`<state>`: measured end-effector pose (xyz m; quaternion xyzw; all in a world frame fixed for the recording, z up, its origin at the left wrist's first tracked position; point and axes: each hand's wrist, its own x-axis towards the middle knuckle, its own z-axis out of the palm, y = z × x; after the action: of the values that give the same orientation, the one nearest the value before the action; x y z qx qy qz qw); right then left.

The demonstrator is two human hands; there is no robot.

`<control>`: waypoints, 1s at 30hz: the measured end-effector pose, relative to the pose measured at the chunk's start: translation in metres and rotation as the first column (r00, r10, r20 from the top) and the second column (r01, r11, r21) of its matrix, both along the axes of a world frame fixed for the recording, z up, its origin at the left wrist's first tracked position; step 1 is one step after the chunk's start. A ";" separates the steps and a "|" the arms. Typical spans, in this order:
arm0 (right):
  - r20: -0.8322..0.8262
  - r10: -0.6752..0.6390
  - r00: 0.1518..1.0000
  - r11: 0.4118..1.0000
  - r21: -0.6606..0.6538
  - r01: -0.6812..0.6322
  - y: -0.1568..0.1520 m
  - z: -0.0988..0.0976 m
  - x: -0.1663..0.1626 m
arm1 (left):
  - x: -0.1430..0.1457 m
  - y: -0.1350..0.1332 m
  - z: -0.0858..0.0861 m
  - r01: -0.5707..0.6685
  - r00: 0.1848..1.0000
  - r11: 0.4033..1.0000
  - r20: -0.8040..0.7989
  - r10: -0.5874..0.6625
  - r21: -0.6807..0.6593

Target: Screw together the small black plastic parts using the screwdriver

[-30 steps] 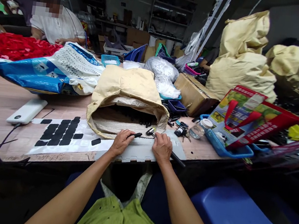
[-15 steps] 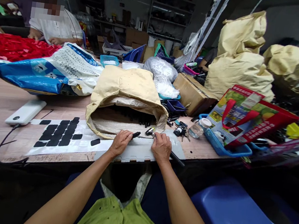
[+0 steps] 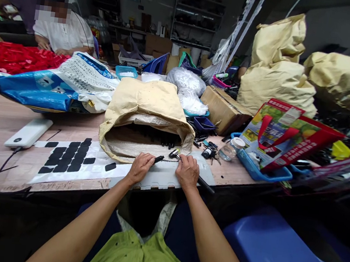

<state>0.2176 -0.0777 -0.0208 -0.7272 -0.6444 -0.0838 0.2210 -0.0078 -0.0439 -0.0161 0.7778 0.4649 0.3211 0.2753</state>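
Note:
My left hand [image 3: 140,169] is closed on a small black cylindrical part [image 3: 158,159], which points right from between thumb and fingers. A small hammer [image 3: 206,185] is gripped in my right hand [image 3: 188,171]; its metal-and-black head [image 3: 174,153] lies left of the fingers and its black handle sticks out behind the palm. Both hands rest low over a grey-white board [image 3: 155,181] at the table's front edge. Just beyond them, an open tan sack [image 3: 147,97] lies on its side with several black pieces [image 3: 166,138] inside.
Black rounded stickers [image 3: 70,156] on a white sheet and a white power bank [image 3: 29,132] lie left. Keys, a glass jar [image 3: 228,151] and a blue basket [image 3: 263,172] with a red bag sit right. A blue chair [image 3: 269,246] stands lower right. Two people work far left.
The whole view has shifted slightly. Both hands keep nearly the same place and grip, with the hammer head still near the black part.

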 end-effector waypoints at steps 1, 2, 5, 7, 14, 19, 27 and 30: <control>0.001 0.000 1.000 1.000 0.000 0.000 0.000 0.000 0.000 | 0.001 -0.005 0.004 0.007 1.000 1.000 0.014 -0.007 0.016; 0.002 0.001 1.000 1.000 -0.001 -0.001 0.000 0.000 0.000 | 0.001 -0.014 0.007 0.020 0.999 0.999 0.036 -0.021 0.031; 0.006 0.004 1.000 1.000 -0.008 -0.004 0.001 -0.001 0.001 | -0.001 -0.055 0.015 0.117 0.986 0.993 0.116 -0.117 0.009; 0.004 0.001 1.000 1.000 -0.010 -0.001 0.001 -0.002 0.000 | -0.005 -0.091 0.012 0.213 0.970 0.973 0.140 -0.200 -0.088; 0.000 -0.011 1.000 1.000 -0.006 0.011 0.000 -0.001 -0.001 | -0.008 -0.144 -0.070 -0.064 0.959 0.862 -0.268 -0.086 -0.503; -0.002 -0.006 1.000 1.000 -0.006 0.006 0.000 -0.001 0.000 | -0.009 -0.129 -0.098 -0.182 0.847 0.785 -0.499 -0.181 -0.593; -0.002 -0.017 1.000 1.000 -0.001 0.017 -0.001 0.000 -0.002 | 0.021 -0.046 0.024 0.416 0.884 0.845 -0.068 -0.462 -0.335; -0.011 -0.010 1.000 1.000 0.004 0.010 -0.001 0.001 -0.002 | 0.039 0.019 0.048 0.184 0.949 0.977 -0.241 -0.204 -0.103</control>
<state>0.2160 -0.0790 -0.0200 -0.7306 -0.6393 -0.0820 0.2255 0.0315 -0.0248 0.0318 0.8426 0.4294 0.1729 0.2753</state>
